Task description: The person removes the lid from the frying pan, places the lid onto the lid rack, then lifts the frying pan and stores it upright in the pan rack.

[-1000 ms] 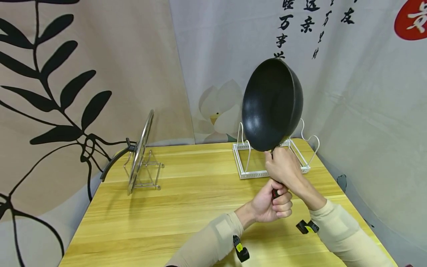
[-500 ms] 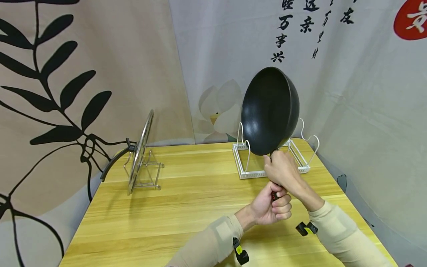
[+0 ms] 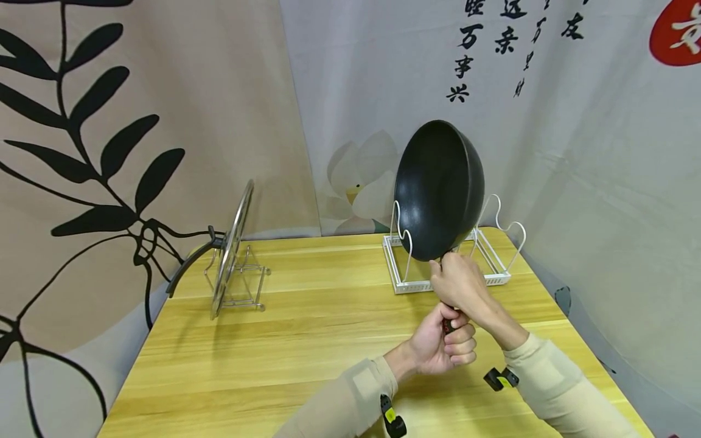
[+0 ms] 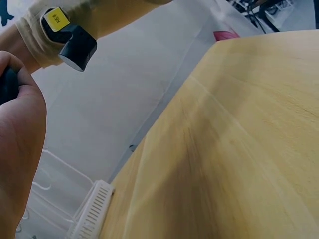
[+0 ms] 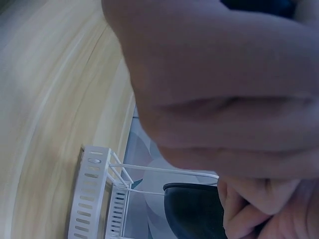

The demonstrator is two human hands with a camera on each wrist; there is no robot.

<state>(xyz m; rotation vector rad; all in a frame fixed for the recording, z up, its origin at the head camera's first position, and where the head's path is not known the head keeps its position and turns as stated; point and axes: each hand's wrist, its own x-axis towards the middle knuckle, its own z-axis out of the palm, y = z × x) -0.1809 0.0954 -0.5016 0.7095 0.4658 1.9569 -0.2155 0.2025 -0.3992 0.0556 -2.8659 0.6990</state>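
A black wok (image 3: 435,188) stands tilted on its side, its hollow facing left, at the white rack (image 3: 413,286) on the right of the table. My right hand (image 3: 460,281) grips the wok's handle close to the bowl. Just below, my left hand (image 3: 442,340) holds the handle's lower end, whose tip (image 3: 448,326) shows between the fingers. The bowl's lower part sits behind the rack's left wire loop; whether it touches the rack I cannot tell. In the right wrist view the wok (image 5: 194,211) shows beyond the fingers, with the slotted rack (image 5: 88,199) beside it.
On the left of the wooden table (image 3: 306,340), a glass lid (image 3: 232,249) with a dark handle stands upright in a small metal wire stand (image 3: 249,298). A printed cloth (image 3: 230,91) hangs behind the table.
The wok has come down and slightly to the left, lower over the white rack. Both hands have moved down a little with it, still holding the handle.
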